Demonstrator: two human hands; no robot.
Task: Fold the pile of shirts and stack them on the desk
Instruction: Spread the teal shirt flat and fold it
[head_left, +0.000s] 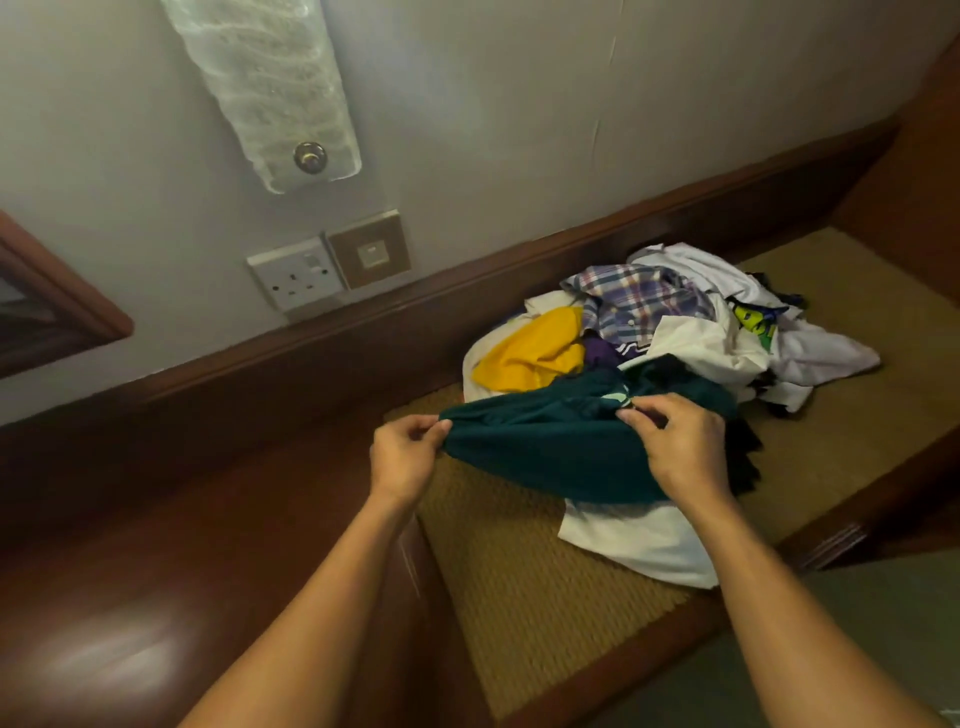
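Observation:
A dark teal shirt (545, 452) is stretched between my two hands at the near side of the pile. My left hand (402, 457) pinches its left edge. My right hand (675, 447) pinches it near the collar, where a light green tag shows. Behind lies the pile of shirts (675, 332): a yellow one (530, 353), a purple plaid one (639, 299), several white ones and one with a green print. A white shirt (639, 540) lies flat under the teal one. All rest on a woven tan surface (519, 597).
The glossy dark wooden desk top (182, 571) spreads to the left, with a raised wooden back rail (363, 332) along the wall. A wall socket (296, 275) and a switch plate (371, 249) sit above the rail. A wooden side panel (914, 171) closes the right.

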